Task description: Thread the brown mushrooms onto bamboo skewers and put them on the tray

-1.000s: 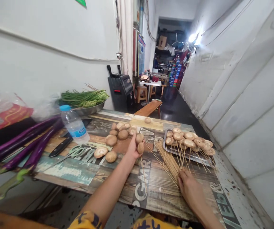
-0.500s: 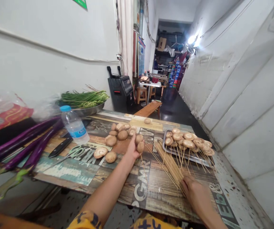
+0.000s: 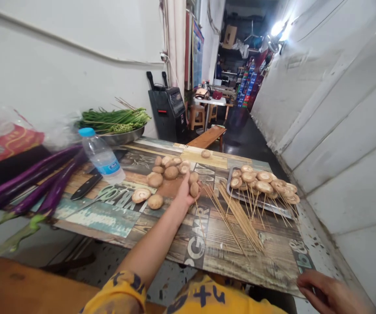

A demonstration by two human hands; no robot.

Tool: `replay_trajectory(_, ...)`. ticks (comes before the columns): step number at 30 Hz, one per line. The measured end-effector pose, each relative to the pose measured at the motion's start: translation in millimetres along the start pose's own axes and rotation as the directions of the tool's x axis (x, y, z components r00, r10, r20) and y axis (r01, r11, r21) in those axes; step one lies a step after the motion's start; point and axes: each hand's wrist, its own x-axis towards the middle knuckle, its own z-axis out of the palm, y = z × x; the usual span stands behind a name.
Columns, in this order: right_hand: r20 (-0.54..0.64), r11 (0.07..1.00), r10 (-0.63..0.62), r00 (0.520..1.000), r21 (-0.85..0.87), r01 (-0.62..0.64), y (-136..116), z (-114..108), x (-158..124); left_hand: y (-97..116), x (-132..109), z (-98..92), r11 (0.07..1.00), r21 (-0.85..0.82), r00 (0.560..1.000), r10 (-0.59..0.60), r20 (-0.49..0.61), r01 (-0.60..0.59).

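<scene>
My left hand (image 3: 185, 194) is closed around brown mushrooms (image 3: 194, 189) near the middle of the table; thin sticks slant down below them. To its left lies a group of loose mushrooms (image 3: 171, 172), some cap up, some showing pale undersides. Right of that hand, a bundle of bamboo skewers (image 3: 242, 218) is spread on the tabletop. Beyond it a metal tray (image 3: 229, 192) bears a pile of skewered mushrooms (image 3: 263, 186), their sticks hanging over the near rim. At the lower right, by the table's corner, my right hand (image 3: 333, 291) is loosely bent and open, with nothing visible in it.
On the left are a water bottle (image 3: 104, 163), a black-handled knife (image 3: 86, 186), long purple eggplants (image 3: 55, 189) and a metal bowl (image 3: 124, 138) of green stalks. One mushroom (image 3: 205, 153) sits near the far edge. A wooden bench (image 3: 207, 137) stands past the table (image 3: 171, 237).
My right hand has left the skewer bundle and moved right, down to the table's near corner. My left hand still holds its mushrooms. The view has tilted slightly downward.
</scene>
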Motion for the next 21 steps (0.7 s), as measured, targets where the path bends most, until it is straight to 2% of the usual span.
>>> replay_trajectory(4,-0.038,0.999,0.033,0.999,-0.025,-0.034,-8,3,7,2,1,-1.4,0.999,0.031,1.0,0.016,-0.019,-0.015)
replay_trajectory(8,-0.043,1.0,-0.001,0.999,-0.014,0.0,-13,0,6,4,1,-1.3,1.0,0.007,1.0,0.015,-0.025,-0.015)
replay_trajectory(11,-0.016,1.0,-0.018,1.0,-0.014,0.017,-23,-3,2,3,1,-0.2,1.0,0.0,0.999,0.014,-0.039,-0.015)
replay_trajectory(15,0.04,0.999,-0.049,0.998,0.01,0.048,-41,4,8,1,1,1.3,1.0,0.026,0.999,0.002,-0.043,-0.001)
replay_trajectory(18,-0.029,1.0,-0.008,1.0,-0.013,0.008,-45,10,13,0,2,0.8,0.999,0.039,0.999,-0.011,-0.05,0.013)
replay_trajectory(21,-0.124,0.999,0.036,0.992,-0.008,-0.037,-37,8,7,-2,2,-0.3,0.998,0.059,0.998,0.003,-0.068,0.001)
